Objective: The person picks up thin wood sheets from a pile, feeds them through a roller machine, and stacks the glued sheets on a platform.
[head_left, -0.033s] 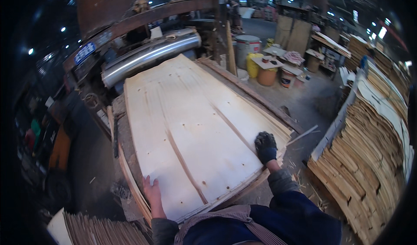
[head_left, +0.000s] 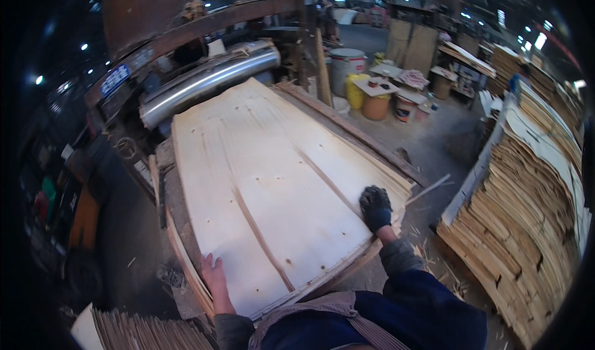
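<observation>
A large pale wood veneer sheet point(head_left: 266, 195) with brown streaks and small knots lies on top of a stack of similar sheets in front of me. My left hand point(head_left: 214, 274) is bare and rests at the near left edge of the sheet, its fingers apart and nothing held. At the near right side, my right hand point(head_left: 375, 207) wears a dark glove and presses on the sheet close to its edge. Its fingers look bent and drawn together; whatever lies under them is hidden. Beyond the far end of the sheet sits a shiny metal roller point(head_left: 211, 83).
To the right stands a tall veneer stack point(head_left: 514, 232). Another veneer pile point(head_left: 145, 332) is at the lower left. A rusty rail point(head_left: 347, 130) borders the sheet's right side. Behind it are a grey drum point(head_left: 348, 71), a yellow sack point(head_left: 356, 91) and several buckets. Wood scraps litter the floor.
The view has shifted slightly, so the scene sits a little farther left. Both hands keep their places on the sheet.
</observation>
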A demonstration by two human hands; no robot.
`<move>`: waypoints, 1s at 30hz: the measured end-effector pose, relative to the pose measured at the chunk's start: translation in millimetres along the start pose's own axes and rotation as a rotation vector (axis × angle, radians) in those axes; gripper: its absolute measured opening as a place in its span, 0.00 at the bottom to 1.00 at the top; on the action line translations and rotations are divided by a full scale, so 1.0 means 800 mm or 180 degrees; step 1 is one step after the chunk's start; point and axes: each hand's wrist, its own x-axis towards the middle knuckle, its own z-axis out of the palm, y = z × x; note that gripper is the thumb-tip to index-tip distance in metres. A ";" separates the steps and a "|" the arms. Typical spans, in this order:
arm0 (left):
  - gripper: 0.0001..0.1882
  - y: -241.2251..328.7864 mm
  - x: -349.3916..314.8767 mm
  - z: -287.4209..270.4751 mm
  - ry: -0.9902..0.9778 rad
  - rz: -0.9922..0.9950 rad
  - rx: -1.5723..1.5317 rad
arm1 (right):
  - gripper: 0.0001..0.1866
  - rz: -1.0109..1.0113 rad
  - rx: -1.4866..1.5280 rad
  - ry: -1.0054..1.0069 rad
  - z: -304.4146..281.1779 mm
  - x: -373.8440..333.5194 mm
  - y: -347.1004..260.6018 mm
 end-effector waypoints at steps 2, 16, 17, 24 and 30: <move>0.29 -0.003 0.013 0.002 -0.0160 -0.0193 -0.0405 | 0.12 -0.0009 -0.0119 0.0063 0.006 -0.002 -0.001; 0.18 0.011 -0.011 -0.067 -0.0549 -0.0636 -0.2154 | 0.09 0.0184 0.0317 0.0009 -0.002 0.010 -0.017; 0.18 0.018 -0.019 -0.071 -0.0593 -0.0629 -0.2252 | 0.09 -0.0065 0.0039 0.0033 -0.006 0.007 -0.012; 0.26 0.093 -0.081 -0.090 -0.0562 -0.0274 -0.2690 | 0.08 -0.0226 -0.0105 -0.0008 -0.004 0.004 -0.005; 0.24 0.078 -0.108 -0.084 -0.0885 -0.1012 -0.1907 | 0.11 -0.0590 -0.0358 -0.0564 0.000 0.007 0.016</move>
